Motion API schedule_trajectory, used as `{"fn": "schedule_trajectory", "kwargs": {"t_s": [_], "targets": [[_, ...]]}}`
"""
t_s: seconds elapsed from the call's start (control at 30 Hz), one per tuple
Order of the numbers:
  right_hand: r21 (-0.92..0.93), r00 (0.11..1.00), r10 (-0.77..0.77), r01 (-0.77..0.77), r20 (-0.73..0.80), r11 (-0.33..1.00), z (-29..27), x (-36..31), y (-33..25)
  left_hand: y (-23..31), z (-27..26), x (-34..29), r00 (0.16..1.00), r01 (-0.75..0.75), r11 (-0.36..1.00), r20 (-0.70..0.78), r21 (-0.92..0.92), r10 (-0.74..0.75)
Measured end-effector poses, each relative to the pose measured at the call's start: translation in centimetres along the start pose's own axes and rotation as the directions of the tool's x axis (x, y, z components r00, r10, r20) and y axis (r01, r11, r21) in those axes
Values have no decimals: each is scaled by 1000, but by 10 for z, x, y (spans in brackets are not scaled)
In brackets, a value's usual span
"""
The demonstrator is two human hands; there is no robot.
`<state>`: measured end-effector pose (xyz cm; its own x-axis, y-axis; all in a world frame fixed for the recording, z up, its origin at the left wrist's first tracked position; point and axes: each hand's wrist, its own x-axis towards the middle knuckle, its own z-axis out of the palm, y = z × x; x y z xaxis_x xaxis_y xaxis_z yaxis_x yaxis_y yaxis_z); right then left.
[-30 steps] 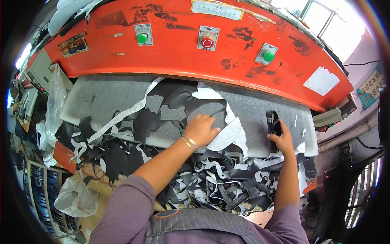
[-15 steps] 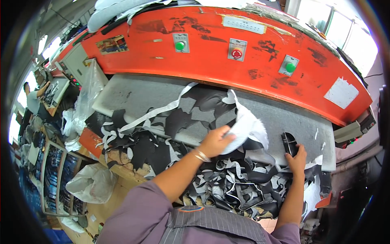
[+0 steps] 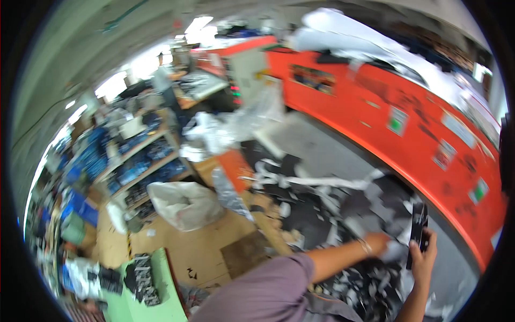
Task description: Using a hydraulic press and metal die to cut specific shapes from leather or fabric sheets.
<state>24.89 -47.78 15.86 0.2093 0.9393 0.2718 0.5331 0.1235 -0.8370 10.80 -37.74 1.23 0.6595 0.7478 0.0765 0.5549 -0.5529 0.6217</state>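
My right hand point(image 3: 424, 255) is closed round a narrow black cutting die point(image 3: 418, 231), held upright over the right side of the worktable. My left hand point(image 3: 378, 244), blurred by motion, reaches in just left of it. A pale scrap of white-backed sheet point(image 3: 396, 250) shows at its fingertips, and the fingers look closed on it. Black and white offcuts point(image 3: 370, 284) lie heaped below both hands. A long white strip point(image 3: 327, 182) and dark cut-out sheet point(image 3: 378, 201) spread across the grey press bed point(image 3: 322, 142).
The orange press beam point(image 3: 370, 102) with green and red buttons runs behind the bed. To the left stand a white sack point(image 3: 185, 206), a shelf rack point(image 3: 142, 161) with blue goods, and a green table point(image 3: 166, 279) bearing stacked dark pieces. Clear plastic sheeting point(image 3: 257, 110) hangs by the bed's end.
My view has swung left, so the press and table now sit further right. My left hand has come closer to the right, which still holds the die. The white-backed sheet shows less.
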Motion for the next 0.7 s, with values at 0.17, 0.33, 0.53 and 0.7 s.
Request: {"fn": "schedule_trajectory", "kwargs": {"t_s": [0.17, 0.33, 0.53, 0.7], "targets": [[-673, 977, -214, 151, -11, 724, 51, 16, 65, 41, -9, -24, 989, -66, 995, 125, -72, 74], [-777, 997, -30, -41, -77, 628, 56, 45, 149, 12, -26, -44, 959, -230, 971, 154, -61, 237], [-733, 993, 1, -89, -120, 674, 59, 46, 148, -140, -145, -67, 921, -316, 916, -314, -249, 232], [-90, 980, 152, -165, -129, 982, 42, 41, 148, -247, -246, -77, 551, 573, 802, -644, -169, -530]]}}
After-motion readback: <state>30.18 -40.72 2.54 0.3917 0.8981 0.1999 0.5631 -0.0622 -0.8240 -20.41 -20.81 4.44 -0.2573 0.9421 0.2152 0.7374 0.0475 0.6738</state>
